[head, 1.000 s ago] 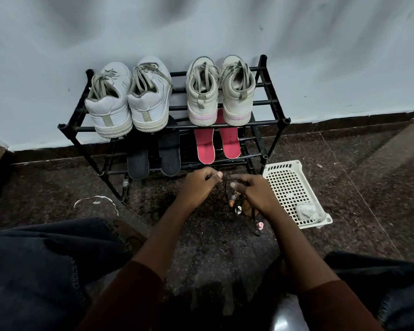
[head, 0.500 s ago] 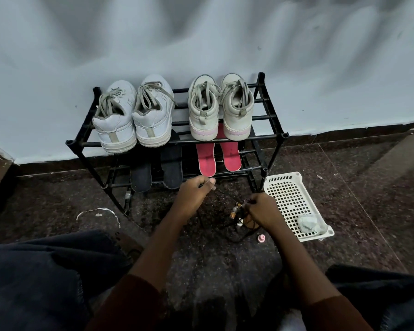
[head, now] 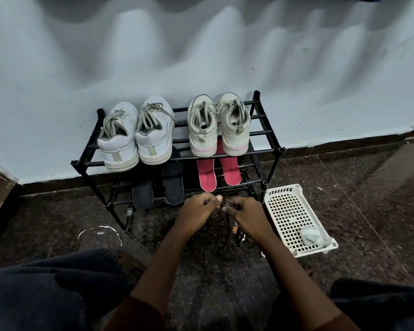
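Cord [head: 228, 225] between left hand [head: 197, 211], right hand [head: 245, 215]

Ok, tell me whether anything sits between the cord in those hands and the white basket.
Nothing visible does. Both the left hand and right hand pinch the cord, and the basket lies just beside the right hand. A pale lump sits inside it.

The dark floor [head: 368, 211] bears a shoe rack [head: 182, 157], white basket [head: 294, 211] and white strip [head: 101, 227].
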Action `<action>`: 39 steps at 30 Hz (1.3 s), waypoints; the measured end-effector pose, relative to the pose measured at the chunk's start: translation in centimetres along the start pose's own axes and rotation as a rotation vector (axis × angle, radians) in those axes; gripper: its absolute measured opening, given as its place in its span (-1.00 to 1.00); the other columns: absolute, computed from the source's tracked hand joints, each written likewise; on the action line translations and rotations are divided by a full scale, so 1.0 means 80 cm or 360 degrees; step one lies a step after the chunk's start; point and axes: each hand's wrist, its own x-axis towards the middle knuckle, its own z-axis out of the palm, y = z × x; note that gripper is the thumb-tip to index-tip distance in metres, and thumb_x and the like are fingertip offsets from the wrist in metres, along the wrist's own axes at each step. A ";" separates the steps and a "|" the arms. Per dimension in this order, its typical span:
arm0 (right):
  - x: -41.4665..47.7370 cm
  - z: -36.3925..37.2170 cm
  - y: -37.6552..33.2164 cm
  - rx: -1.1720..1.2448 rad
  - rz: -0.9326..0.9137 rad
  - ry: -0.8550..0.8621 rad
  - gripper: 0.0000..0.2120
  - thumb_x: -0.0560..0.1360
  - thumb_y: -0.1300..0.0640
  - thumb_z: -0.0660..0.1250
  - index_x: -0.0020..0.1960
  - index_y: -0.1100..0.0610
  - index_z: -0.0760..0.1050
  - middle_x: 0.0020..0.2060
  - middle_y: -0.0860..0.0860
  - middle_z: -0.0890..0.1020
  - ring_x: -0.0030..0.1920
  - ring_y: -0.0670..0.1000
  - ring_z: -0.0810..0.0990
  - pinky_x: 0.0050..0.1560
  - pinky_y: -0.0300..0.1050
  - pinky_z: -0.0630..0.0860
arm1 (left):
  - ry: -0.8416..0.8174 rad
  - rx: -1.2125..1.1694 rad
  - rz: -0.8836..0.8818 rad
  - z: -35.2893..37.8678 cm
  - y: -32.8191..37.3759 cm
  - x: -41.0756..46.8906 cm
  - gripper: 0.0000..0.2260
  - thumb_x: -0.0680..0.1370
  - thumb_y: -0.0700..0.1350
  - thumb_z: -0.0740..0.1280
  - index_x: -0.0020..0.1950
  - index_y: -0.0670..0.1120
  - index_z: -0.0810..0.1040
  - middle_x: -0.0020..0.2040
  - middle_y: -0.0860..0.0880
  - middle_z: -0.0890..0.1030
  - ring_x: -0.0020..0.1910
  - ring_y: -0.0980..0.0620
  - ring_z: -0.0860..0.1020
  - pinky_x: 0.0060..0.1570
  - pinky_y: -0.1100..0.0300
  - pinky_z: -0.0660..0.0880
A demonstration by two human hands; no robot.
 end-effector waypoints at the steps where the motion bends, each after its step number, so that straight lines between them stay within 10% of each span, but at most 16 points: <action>1: 0.000 0.000 0.003 -0.0041 0.0017 0.0007 -0.63 0.45 0.19 0.37 -0.47 -0.02 0.36 -0.48 -0.12 0.48 -0.40 -0.17 0.43 -0.36 -0.31 0.31 | 0.0008 0.0008 -0.0003 -0.002 0.000 -0.001 -0.71 0.59 0.07 0.23 -0.33 0.05 0.46 -0.45 0.12 0.41 -0.44 0.24 0.37 -0.36 0.29 0.22; 11: -0.003 -0.005 0.034 -0.0271 0.0316 -0.0119 -0.81 0.47 0.16 0.33 -0.33 0.11 0.50 -0.34 0.14 0.60 -0.29 0.08 0.57 -0.32 -0.24 0.32 | 0.0112 -0.0139 -0.0011 -0.016 -0.005 0.002 -0.74 0.59 0.04 0.23 -0.28 0.03 0.52 -0.43 0.04 0.45 -0.40 0.08 0.39 -0.37 0.29 0.25; 15: 0.001 -0.003 0.012 0.0089 0.0112 -0.0133 -0.77 0.46 0.11 0.37 0.11 0.10 0.60 -0.06 -0.03 0.64 -0.04 -0.12 0.57 0.00 -0.27 0.43 | 0.0033 -0.0014 0.0025 -0.006 -0.002 0.002 -0.77 0.58 0.03 0.25 -0.25 0.02 0.54 -0.28 0.02 0.57 -0.28 0.12 0.50 -0.23 0.25 0.33; 21: 0.001 0.004 -0.001 0.0071 0.0000 -0.0012 -0.76 0.44 0.18 0.38 -0.38 0.01 0.49 -0.47 -0.11 0.51 -0.41 -0.22 0.43 -0.35 -0.38 0.32 | 0.0044 -0.0034 0.0023 -0.001 -0.004 0.003 -0.73 0.57 0.05 0.26 -0.28 -0.01 0.55 -0.30 0.03 0.59 -0.29 0.13 0.52 -0.20 0.20 0.36; 31: 0.002 0.003 0.057 -0.0267 0.0432 -0.0074 -0.76 0.41 0.10 0.41 -0.32 0.25 0.53 -0.38 0.12 0.55 -0.20 0.04 0.56 -0.26 -0.19 0.36 | 0.0116 -0.0212 -0.0011 -0.016 -0.008 0.005 -0.71 0.57 0.06 0.26 -0.26 -0.08 0.56 -0.23 -0.28 0.57 -0.29 0.02 0.47 -0.21 0.17 0.30; 36: 0.003 -0.003 0.030 -0.0005 0.0226 -0.0117 -0.74 0.45 0.10 0.39 0.13 0.11 0.60 -0.02 0.03 0.65 0.06 -0.04 0.58 0.02 -0.29 0.41 | 0.0057 -0.0108 -0.0017 -0.010 -0.002 0.003 -0.78 0.56 0.03 0.28 -0.26 0.02 0.54 -0.26 0.05 0.59 -0.23 0.17 0.52 -0.18 0.29 0.35; 39: 0.001 -0.001 0.001 0.0162 0.0011 -0.0079 -0.84 0.45 0.15 0.38 0.03 0.10 0.64 -0.15 -0.07 0.66 -0.10 -0.15 0.57 -0.09 -0.31 0.42 | 0.0021 -0.0053 0.0021 -0.003 0.002 0.002 -0.78 0.56 0.02 0.29 -0.27 0.04 0.54 -0.27 0.11 0.59 -0.23 0.22 0.52 -0.16 0.29 0.38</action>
